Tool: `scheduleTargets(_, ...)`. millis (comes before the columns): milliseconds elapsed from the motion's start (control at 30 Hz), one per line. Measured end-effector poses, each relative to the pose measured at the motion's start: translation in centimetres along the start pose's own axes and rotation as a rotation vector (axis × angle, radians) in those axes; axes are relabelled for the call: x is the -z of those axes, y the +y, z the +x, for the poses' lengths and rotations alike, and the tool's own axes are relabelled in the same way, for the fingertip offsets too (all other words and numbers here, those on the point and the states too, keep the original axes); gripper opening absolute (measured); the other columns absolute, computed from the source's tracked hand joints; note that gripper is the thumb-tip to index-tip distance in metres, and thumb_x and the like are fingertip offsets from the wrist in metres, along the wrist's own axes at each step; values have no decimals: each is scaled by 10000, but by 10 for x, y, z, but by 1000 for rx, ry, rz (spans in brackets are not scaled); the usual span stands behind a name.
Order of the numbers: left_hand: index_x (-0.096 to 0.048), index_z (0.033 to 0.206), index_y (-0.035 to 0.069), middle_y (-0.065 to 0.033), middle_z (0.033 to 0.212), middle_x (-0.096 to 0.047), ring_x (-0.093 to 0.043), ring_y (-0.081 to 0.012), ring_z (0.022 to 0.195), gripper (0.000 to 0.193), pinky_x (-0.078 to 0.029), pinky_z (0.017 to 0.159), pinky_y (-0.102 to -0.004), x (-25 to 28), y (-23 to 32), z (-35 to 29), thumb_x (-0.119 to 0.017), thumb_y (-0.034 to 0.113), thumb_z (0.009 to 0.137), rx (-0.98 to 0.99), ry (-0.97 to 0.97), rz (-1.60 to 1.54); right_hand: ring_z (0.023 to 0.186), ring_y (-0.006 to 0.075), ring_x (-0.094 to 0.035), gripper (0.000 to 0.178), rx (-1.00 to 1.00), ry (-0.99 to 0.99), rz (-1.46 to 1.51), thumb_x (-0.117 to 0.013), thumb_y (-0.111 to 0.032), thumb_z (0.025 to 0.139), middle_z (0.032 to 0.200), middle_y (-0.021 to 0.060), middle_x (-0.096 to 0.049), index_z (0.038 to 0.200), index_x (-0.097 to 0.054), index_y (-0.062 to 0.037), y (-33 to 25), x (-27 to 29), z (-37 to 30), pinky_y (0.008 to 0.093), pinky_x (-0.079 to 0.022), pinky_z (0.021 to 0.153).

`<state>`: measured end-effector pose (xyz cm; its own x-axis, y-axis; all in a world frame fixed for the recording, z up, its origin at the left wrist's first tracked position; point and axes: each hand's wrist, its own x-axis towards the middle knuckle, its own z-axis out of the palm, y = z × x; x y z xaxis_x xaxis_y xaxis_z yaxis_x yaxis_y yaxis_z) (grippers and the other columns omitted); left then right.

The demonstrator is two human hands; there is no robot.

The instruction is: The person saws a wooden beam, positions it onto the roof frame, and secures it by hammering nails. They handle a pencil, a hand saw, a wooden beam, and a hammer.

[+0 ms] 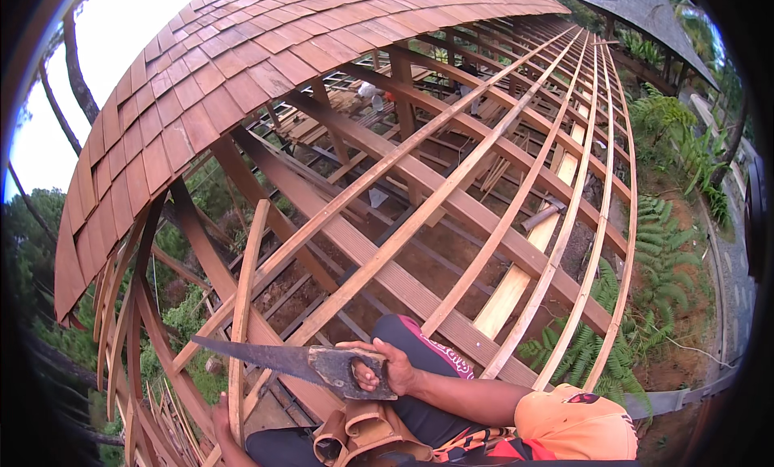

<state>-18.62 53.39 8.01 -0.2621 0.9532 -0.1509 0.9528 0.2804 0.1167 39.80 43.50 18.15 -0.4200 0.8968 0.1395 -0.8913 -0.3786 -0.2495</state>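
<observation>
My right hand (385, 372) is wrapped around the wooden handle of a handsaw (270, 356), whose dark, worn blade points left with its teeth facing down. The blade lies across a narrow wooden batten (244, 298), which rises at a slant from the lower left. Low on that batten my left hand (222, 423) is closed against its left side; part of its fingers is hidden. A brown leather tool pouch (375, 433) sits at my lap, just below the saw handle.
I sit on an open roof frame of thick rafters (355, 249) crossed by long thin battens (451, 185), with gaps to the ground below. Wooden shingles (218, 72) cover the roof's upper left. Ferns (665, 241) and a path (734, 249) lie to the right.
</observation>
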Motion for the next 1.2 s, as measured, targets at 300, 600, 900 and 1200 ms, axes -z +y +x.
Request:
scheduleTargets(300, -549, 730, -6, -28, 552, -436, -460, -132, 545, 448, -374, 535, -336, 69, 168, -118, -533, 303, 1053, -43, 763, -726, 570, 121, -472, 777, -1, 24, -23, -461, -581, 1005, 693, 30, -502, 1507, -369, 4, -1, 5, -3, 271, -425, 574)
scheduleTargets(600, -716, 852, -57, -57, 665, -679, -657, -125, 603, 436, -545, 591, -283, 46, 238, -161, -708, 370, 941, -360, -972, -566, 558, 115, -459, 802, 8, 30, -34, -449, -597, 1001, 686, 19, -485, 1515, -354, 11, 4, 3, 4, 259, -418, 560)
scheduleTargets(900, -682, 947, -75, -86, 742, -689, -642, -130, 646, 353, -519, 614, -296, 30, 199, -132, -694, 279, 942, -205, -512, -520, 531, 111, -458, 760, -31, 3, 70, -380, -572, 1037, 666, 11, -490, 1528, -347, 7, 0, 7, 2, 264, -435, 554)
scheduleTargets(1200, -649, 1124, -92, -98, 817, -691, -649, -137, 694, 339, -519, 651, -292, 21, 191, -121, -671, 202, 957, -150, -579, -599, 529, 115, -459, 857, -12, 21, 9, -424, -616, 1003, 638, 3, -460, 1527, -314, 53, -5, 1, 2, 262, -428, 556)
